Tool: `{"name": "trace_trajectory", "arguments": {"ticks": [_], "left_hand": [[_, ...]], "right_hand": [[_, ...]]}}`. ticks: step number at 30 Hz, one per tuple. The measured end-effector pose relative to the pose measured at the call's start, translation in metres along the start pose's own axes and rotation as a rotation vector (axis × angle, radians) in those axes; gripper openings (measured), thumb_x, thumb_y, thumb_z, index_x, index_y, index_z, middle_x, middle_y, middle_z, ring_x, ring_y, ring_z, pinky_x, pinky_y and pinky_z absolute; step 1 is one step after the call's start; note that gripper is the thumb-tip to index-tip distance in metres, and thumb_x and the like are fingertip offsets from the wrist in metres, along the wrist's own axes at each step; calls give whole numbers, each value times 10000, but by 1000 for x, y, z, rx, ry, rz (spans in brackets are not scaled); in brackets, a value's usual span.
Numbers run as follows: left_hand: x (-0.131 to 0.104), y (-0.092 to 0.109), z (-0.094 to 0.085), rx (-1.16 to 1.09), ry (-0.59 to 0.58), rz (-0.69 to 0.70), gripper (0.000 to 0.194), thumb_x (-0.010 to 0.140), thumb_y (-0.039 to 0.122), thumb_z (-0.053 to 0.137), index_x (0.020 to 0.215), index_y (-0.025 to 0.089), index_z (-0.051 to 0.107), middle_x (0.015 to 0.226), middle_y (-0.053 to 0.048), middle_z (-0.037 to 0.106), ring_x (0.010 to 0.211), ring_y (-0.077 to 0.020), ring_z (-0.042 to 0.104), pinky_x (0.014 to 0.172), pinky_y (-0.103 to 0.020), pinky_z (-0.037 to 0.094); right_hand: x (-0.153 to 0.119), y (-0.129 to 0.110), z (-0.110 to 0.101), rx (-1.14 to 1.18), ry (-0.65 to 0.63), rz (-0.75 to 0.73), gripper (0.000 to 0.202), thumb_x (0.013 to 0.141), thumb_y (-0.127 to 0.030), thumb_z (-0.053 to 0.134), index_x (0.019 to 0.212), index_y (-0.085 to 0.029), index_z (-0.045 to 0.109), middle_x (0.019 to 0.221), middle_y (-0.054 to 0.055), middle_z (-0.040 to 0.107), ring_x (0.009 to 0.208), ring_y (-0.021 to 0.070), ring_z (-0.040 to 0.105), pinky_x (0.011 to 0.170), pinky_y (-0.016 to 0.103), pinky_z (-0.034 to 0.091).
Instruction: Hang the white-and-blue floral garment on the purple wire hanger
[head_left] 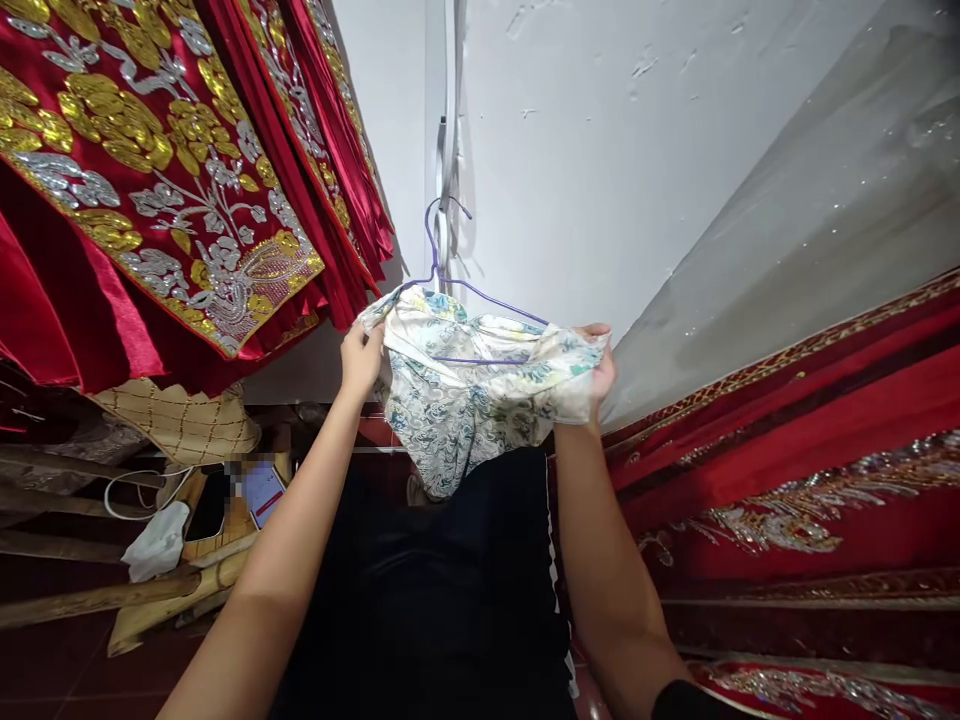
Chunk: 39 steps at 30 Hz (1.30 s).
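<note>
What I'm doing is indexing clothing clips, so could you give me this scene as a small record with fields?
garment: pale patterned garment, partly on the hanger
hanger: purple hanger, hook up; whether it hangs from anything is unclear
left hand: left hand grips one upper corner of the garment
right hand: right hand holds the opposite upper side
left side: red embroidered cloth; below it, dark phone and lit phone
right side: sheer fabric and red fabric
backdrop: pale wall

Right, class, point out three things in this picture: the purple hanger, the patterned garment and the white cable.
Purple hanger (pixel 498 300): head view, on its right sloping arm.
Patterned garment (pixel 442 425): head view, on its hanging front.
White cable (pixel 109 506): head view, on its left bend.
</note>
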<state>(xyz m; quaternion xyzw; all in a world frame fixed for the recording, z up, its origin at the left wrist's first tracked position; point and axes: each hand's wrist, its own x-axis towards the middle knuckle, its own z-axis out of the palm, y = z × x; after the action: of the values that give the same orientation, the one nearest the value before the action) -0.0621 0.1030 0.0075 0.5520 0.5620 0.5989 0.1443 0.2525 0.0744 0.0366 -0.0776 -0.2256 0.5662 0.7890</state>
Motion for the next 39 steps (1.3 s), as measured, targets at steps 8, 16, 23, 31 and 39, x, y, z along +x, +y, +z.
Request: {"name": "trace_trajectory", "arguments": {"ticks": [8,16,23,31,39], "left_hand": [[27,13,-41,42,96,184,105,789,200,630,740,199,724,1249,-62,627,1230,-265,510,1069,-382,399],[41,-10,-47,-636,176,-375,224,825,259,588,644,197,472,594,28,482,559,-126,512,609,-239,464],[-49,-26,-44,-831,248,-694,176,838,343,492,718,223,446,639,-1,544,676,-165,596,777,-328,537],[-131,63,-23,-489,-123,-361,248,810,311,568,610,197,475,661,6,460,627,-135,451,614,-274,380],[-160,131,-46,-67,-661,0,326,827,198,595,609,200,353,629,26,398,604,-133,365,578,-300,282]], "right_hand": [[-66,52,-81,-50,293,270,224,937,-373,489,968,-266,683,916,-2,750,949,182,698,897,377,547],[-103,85,-91,7,297,379,226,764,-203,548,607,-229,387,550,-41,472,576,146,545,678,329,551],[-119,101,-45,-713,-1,447,218,781,-351,603,617,-226,532,638,-1,478,605,164,431,618,318,413],[-129,110,5,-920,-307,663,662,876,-781,405,805,-203,720,750,61,675,699,194,564,638,307,408],[-123,66,48,-663,-315,885,308,806,-507,701,850,-215,613,555,-27,559,475,152,518,479,279,404]]}}
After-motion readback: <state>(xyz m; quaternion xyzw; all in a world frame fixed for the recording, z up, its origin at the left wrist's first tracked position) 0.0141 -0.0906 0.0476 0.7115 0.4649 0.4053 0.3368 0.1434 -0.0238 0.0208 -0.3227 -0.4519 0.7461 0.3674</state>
